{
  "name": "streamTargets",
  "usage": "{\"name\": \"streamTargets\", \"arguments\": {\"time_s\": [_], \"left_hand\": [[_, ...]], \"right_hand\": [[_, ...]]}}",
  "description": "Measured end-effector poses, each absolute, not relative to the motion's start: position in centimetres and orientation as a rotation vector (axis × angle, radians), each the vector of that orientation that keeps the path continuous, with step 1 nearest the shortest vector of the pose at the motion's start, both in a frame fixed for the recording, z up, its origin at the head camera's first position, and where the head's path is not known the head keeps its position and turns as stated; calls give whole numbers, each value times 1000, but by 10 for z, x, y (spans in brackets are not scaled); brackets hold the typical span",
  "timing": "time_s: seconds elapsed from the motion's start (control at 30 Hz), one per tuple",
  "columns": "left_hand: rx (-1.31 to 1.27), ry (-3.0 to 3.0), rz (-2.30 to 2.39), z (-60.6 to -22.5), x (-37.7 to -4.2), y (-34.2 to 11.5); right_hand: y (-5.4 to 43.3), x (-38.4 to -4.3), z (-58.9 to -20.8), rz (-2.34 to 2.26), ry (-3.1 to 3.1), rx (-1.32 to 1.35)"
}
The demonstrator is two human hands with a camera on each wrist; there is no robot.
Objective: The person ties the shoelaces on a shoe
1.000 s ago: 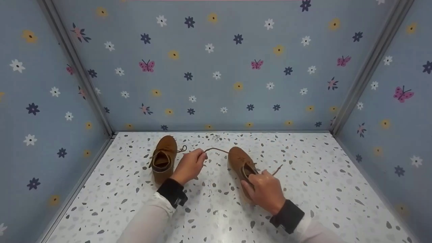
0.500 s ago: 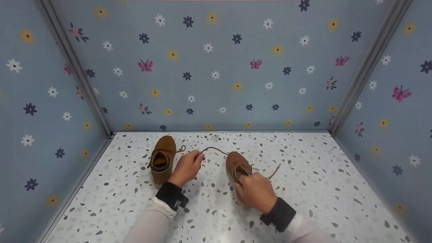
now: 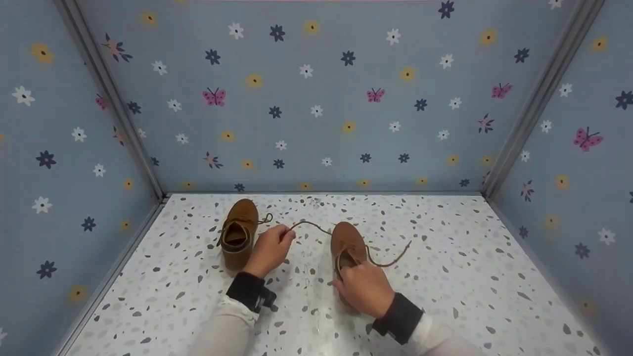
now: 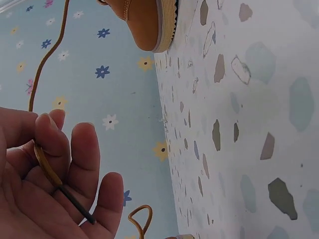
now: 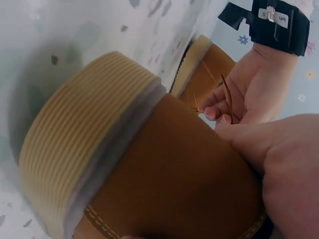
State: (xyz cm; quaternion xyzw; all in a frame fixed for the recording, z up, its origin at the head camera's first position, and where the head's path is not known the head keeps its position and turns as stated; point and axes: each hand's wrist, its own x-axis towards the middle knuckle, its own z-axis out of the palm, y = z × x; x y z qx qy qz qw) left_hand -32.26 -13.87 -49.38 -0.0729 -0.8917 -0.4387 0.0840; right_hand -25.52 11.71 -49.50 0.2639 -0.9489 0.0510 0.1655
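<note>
before the flowered blue wall, on or just above the flecked white floor, a plain brown shoe points its toe wallward, pale-stitched above a thick, ribbed cream sole, near a matching shoe to its left. the right hand grips its rear collar with curled fingers. the left hand, fingers loosely bent, pinches its thin brown lace, which arches between hand and shoe, its dark tip lying across the fingers.

From head height we look forward and down over the surface; both wrist views, close in, turned sideways, share the left hand.
</note>
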Motion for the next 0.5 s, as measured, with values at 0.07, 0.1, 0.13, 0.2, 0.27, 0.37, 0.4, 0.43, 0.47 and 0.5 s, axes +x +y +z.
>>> {"name": "streamTargets", "arguments": {"time_s": [0.07, 0.1, 0.13, 0.2, 0.27, 0.37, 0.4, 0.43, 0.47, 0.5], "left_hand": [[-208, -2675, -1290, -495, -323, -139], [-203, -2682, -1284, -496, -324, -138], [-203, -2686, -1275, -496, -325, -138], [-209, -2692, -1248, -497, -326, -138], [-229, -2699, -1187, -499, -328, -137], [-254, -2728, -1050, -503, -330, -136], [-255, -2742, -999, -505, -330, -136], [-248, -2761, -956, -506, -330, -136], [-239, -2778, -916, -507, -330, -135], [-227, -2799, -889, -508, -331, -135]], "right_hand": [[116, -254, -497, 139, -2725, 755], [116, -254, -498, 138, -2739, 753], [115, -254, -498, 135, -2749, 752], [115, -254, -499, 140, -2760, 757], [117, -255, -500, 151, -2758, 774], [124, -256, -499, 202, -2766, 830], [127, -256, -497, 228, -2779, 854], [131, -257, -496, 261, -2798, 877], [135, -258, -494, 308, -2826, 898], [139, -259, -491, 369, -2859, 911]]}}
